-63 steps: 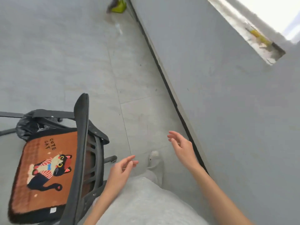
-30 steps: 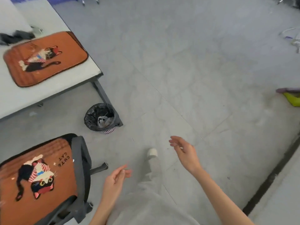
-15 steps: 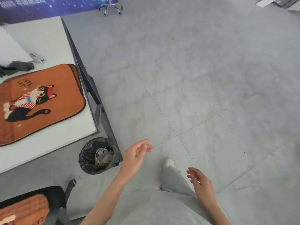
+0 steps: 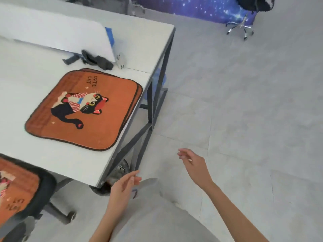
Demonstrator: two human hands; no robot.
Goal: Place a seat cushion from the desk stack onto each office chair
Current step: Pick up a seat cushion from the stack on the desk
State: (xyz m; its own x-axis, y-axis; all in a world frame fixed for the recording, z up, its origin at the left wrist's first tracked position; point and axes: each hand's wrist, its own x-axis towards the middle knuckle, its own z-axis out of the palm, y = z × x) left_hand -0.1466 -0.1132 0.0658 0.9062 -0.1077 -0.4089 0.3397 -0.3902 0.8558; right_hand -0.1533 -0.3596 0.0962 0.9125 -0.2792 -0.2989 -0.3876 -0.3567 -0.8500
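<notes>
Orange cushion stack (image 4: pixel 90 109) on the white table (image 4: pixel 52 161) near its corner, top one showing a black cat and "CUTE CAT"; a second cushion (image 4: pixel 14 191) already sits on the office chair (image 4: pixel 43 198) lower left. View has swung from open floor half a second ago to face the table. Left hand (image 4: pixel 122 191) and right hand (image 4: pixel 194 165) hang empty over grey tile floor (image 4: pixel 244 119), fingers loosely spread. Starry blue banner (image 4: pixel 201 7) at the back
</notes>
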